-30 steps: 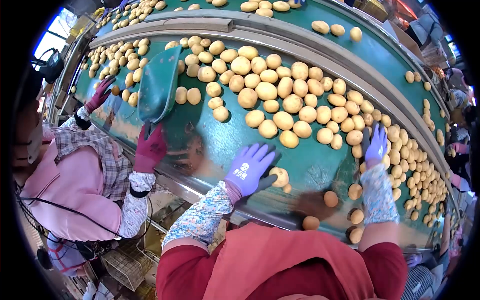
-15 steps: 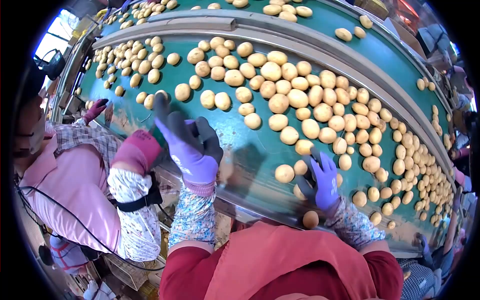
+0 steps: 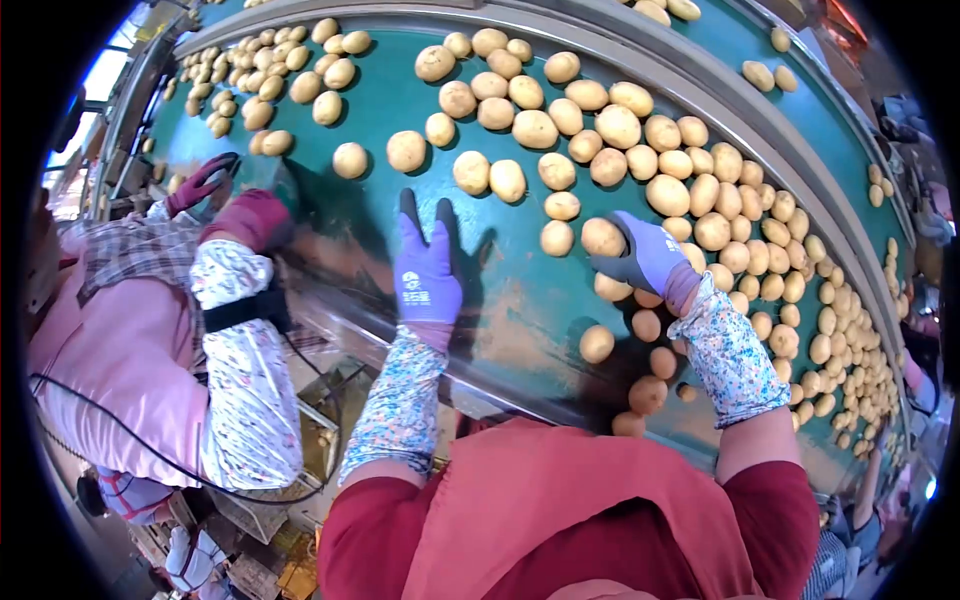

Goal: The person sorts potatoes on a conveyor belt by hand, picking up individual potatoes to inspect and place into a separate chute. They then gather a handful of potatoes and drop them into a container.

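Observation:
My left hand, in a purple glove with dark fingertips, is over the green conveyor belt. Two of its fingers stretch forward and apart, and it holds nothing. To the right, my right hand, gloved the same way, has fingers and thumb around the side of a pale yellow potato. Several more potatoes lie around and under that hand. Closer to my apron, a loose potato rests on the belt, with a short row of others by the near edge.
A co-worker in pink at my left has maroon-gloved hands over the belt. A metal rail separates this belt from a second belt carrying potatoes. Dense potatoes cover the right side.
My right hand has moved up and closed around a potato. My left hand has shifted right and down, fingers forward. The co-worker's near hand has moved left and away from mine.

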`<state>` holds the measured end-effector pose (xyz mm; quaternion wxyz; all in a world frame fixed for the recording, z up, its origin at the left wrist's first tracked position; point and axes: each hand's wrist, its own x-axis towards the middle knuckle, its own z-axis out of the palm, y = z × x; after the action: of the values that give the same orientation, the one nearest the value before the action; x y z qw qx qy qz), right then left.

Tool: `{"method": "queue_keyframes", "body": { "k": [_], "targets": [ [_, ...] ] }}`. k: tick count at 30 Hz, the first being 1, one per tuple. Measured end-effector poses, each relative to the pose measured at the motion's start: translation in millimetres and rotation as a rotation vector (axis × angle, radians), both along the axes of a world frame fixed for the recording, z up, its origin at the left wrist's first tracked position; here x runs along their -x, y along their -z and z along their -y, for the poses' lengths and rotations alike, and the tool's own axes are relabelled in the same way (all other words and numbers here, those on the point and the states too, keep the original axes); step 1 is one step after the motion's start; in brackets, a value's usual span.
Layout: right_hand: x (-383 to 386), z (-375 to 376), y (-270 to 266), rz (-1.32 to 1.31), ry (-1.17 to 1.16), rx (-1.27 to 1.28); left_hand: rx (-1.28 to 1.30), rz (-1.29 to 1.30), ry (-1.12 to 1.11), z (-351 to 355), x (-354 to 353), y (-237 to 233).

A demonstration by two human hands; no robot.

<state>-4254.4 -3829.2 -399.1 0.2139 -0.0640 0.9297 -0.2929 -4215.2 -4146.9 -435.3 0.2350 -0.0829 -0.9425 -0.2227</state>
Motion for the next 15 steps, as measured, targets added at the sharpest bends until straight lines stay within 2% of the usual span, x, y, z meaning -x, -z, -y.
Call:
{"method": "queue_keyframes", "body": {
  "k": [2, 4, 6, 7, 9, 10, 11, 13, 14, 15],
  "targets": [
    [7, -12, -7, 0.038, -0.02, 0.181, -0.084, 0.081, 0.004, 6, 0, 1],
    [27, -14, -32, 0.015, 0.007, 0.309, -0.057, 0.024, 0.006, 15, 3, 9],
    [68, -39, -34, -0.032, 0.089, 0.339, -0.083, 0.141, -0.024, 24, -1, 9],
    [89, -49, -28, 0.033, 0.335, 0.723, -0.043, 0.026, 0.01, 30, 1, 18],
    [120, -38, -22, 0.005, 0.667, 1.139, -0.052, 0.045, 0.006, 39, 0, 16],
    [131, -23, -21, -0.1, 0.748, 1.173, -0.055, 0.048, 0.004, 45, -1, 19],
    [139, -20, -15, -0.246, 0.536, 0.689, -0.044, 0.055, -0.001, 51, -2, 19],
    [139, 6, 11, -0.464, 0.276, -0.23, -0.201, 0.23, -0.036, 64, -5, 17],
    [133, 7, 24, -0.465, 0.143, -0.433, -0.25, 0.289, -0.056, 71, -6, 18],
    [120, 43, -5, -0.342, 0.189, -0.535, -0.254, 0.323, -0.062, 79, -4, 20]
  ]
}}
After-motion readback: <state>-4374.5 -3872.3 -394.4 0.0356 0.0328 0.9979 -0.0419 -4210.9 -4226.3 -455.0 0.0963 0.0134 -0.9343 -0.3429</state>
